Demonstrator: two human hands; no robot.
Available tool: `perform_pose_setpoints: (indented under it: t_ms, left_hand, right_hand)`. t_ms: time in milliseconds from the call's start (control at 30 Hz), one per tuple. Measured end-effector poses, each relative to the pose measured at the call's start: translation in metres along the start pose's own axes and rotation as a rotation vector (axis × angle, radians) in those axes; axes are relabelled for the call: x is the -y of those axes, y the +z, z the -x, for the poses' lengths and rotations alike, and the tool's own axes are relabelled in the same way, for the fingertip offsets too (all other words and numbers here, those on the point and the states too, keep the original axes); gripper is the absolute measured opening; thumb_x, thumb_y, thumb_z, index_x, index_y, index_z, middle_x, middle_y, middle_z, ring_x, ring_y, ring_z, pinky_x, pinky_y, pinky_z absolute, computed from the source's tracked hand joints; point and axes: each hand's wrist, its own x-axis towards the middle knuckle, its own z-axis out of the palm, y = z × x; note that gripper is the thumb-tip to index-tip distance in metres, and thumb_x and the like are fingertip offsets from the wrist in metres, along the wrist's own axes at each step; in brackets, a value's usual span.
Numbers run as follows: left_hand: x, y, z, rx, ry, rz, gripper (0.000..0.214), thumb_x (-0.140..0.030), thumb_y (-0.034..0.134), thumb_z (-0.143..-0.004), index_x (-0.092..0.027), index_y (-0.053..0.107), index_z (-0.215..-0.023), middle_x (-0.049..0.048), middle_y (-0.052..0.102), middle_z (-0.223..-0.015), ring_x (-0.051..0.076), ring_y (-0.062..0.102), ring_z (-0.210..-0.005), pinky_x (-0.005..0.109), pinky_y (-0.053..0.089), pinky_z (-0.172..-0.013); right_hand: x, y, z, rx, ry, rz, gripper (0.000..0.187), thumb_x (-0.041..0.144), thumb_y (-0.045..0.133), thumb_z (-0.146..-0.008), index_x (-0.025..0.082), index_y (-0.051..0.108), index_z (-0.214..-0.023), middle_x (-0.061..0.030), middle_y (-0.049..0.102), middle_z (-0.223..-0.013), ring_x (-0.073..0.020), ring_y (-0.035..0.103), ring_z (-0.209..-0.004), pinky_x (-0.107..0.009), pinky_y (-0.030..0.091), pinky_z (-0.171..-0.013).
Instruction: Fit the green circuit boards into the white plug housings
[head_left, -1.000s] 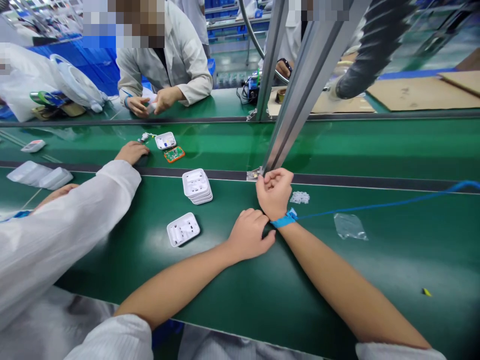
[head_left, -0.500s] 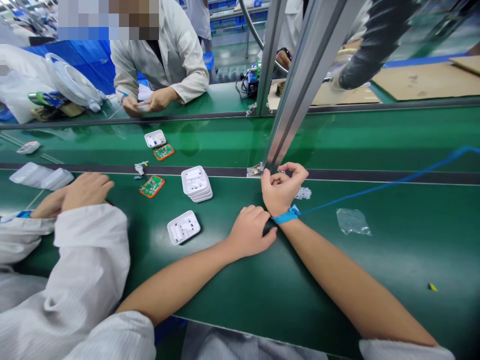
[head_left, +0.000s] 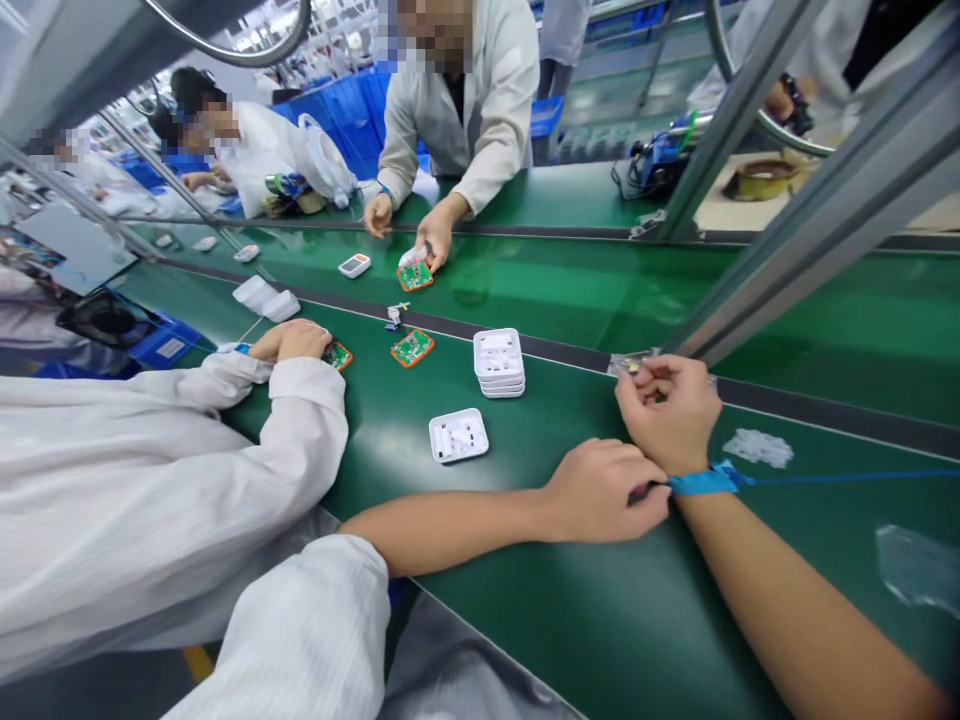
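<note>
My left hand is closed, fingers curled beside my other wrist; something dark shows at its fingertips, too little to name. My right hand is pinched at the foot of the metal post, right by a small clear bag of tiny parts. What its fingers hold, if anything, is hidden. Around that wrist runs a blue wrist strap with a cord. Small clear plastic pieces lie right of it. Left of my hands are a stack of white plastic housings and a single white housing.
A metal post rises beside my right hand. An orange-edged circuit board lies left of the stack. A co-worker's hands work at the left; another co-worker's hand holds a board across the bench. A clear bag lies right.
The view has swung left, so the bench contents appear farther right. The co-worker opposite has reached forward and taken hold of a circuit board. My hands keep nearly the same pose.
</note>
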Motion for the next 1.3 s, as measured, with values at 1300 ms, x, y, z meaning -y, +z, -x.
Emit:
perform_pose_setpoints:
  t_ms: [1300]
  left_hand:
    - [0.002,-0.007,0.037,-0.102,-0.027,0.344,0.076,-0.038,0.086,-0.07,-0.031,0.046,-0.134,0.0086,0.071,-0.123,0.033,0.073,-0.113,0.055,0.062,-0.098]
  right_hand:
    - [0.033,-0.075,0.063,0.242,0.846,-1.173,0.067,0.053,0.093,-0.063,0.021,0.054,-0.107,-0.002,0.075,-0.086,-0.0147,0.067,-0.073,-0.028,0.051,-0.075]
